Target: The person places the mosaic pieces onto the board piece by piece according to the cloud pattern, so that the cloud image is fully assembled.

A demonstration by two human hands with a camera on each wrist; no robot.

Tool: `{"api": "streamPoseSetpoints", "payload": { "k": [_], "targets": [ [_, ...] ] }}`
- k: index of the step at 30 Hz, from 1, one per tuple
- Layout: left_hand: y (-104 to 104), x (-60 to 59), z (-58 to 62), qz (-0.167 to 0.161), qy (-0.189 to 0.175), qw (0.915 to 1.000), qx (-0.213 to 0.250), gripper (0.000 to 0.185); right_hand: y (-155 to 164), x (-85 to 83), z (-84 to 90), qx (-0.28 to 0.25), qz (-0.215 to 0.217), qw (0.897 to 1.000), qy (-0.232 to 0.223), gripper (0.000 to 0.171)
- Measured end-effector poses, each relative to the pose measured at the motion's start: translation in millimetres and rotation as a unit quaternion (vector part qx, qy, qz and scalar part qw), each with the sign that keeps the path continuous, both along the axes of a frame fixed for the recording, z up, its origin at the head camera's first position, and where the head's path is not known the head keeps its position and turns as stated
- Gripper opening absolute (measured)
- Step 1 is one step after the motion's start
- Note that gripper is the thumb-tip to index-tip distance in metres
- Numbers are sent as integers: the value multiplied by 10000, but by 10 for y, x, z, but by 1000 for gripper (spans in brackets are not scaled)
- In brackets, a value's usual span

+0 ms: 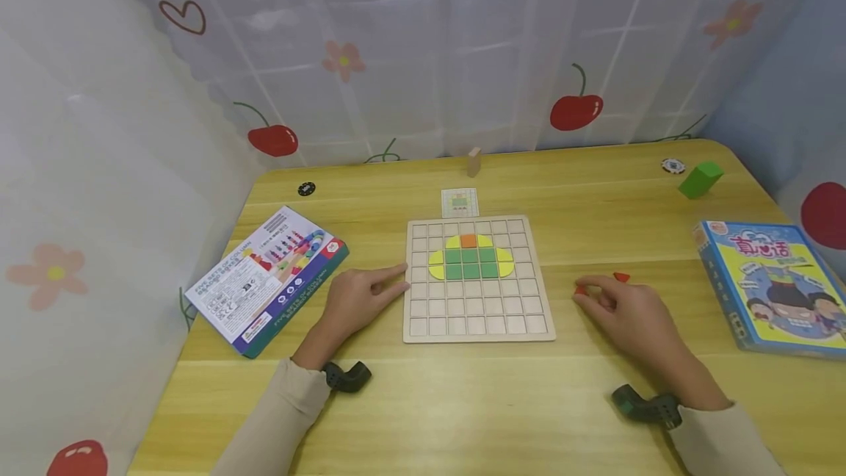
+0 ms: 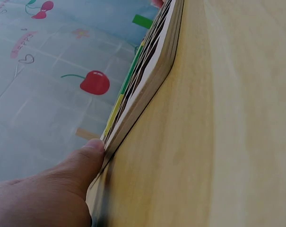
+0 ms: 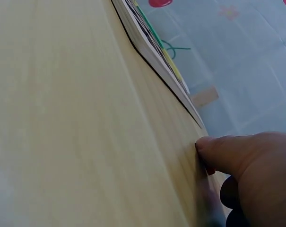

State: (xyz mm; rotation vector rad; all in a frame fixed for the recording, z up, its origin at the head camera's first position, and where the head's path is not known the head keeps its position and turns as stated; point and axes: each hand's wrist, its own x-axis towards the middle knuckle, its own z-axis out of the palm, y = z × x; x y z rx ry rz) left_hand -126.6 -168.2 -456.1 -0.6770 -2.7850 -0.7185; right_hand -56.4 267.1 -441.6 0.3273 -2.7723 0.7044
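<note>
Steadying the wooden grid board (image 1: 477,279) on the counter (image 1: 463,402), the left hand (image 1: 357,303) lies flat beside its left edge with relaxed fingers (image 1: 390,278), the fingertip touching the frame; the left wrist view confirms that contact, a fingertip right against the board's side. Over on the right, the right hand (image 1: 628,314) has its fingers curled and pinching a small red piece (image 1: 580,289) just off the board's right edge, while a second red piece (image 1: 621,277) lies loose on the counter just beyond the knuckles. On the board, the coloured tiles, yellow, green and one orange, sit in the upper middle cells, with the pattern card (image 1: 459,202) just above the frame. The risk here, as I judge it: the red piece is small and held only at the fingertips, so it could slip out or land askew across a cell divider. A nudge from the left hand could also slide the board and jostle the loose tiles already seated. The pinched red piece sits at the fingertips of the right hand, near the board but apart from it, and well short of the coloured tiles.
</note>
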Motion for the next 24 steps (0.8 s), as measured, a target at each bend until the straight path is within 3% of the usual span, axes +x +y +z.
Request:
{"api": "streamPoseSetpoints", "payload": {
  "k": [7,13,18,24],
  "targets": [
    [-7,1,-4,-32,-22,10000,-12,38,-257,-36,-31,-474,113,9984,293,26],
    [1,-4,16,-1,-70,10000,-8,38,-684,-118,-80,-685,720,9928,665,22],
    [2,-12,12,-11,-112,9999,-52,39,-1032,-198,-80,-628,1204,9885,665,23],
    [-3,-8,-8,4,-90,9999,-55,40,-1326,-331,-52,-663,1445,9861,479,19]
  ]
}}
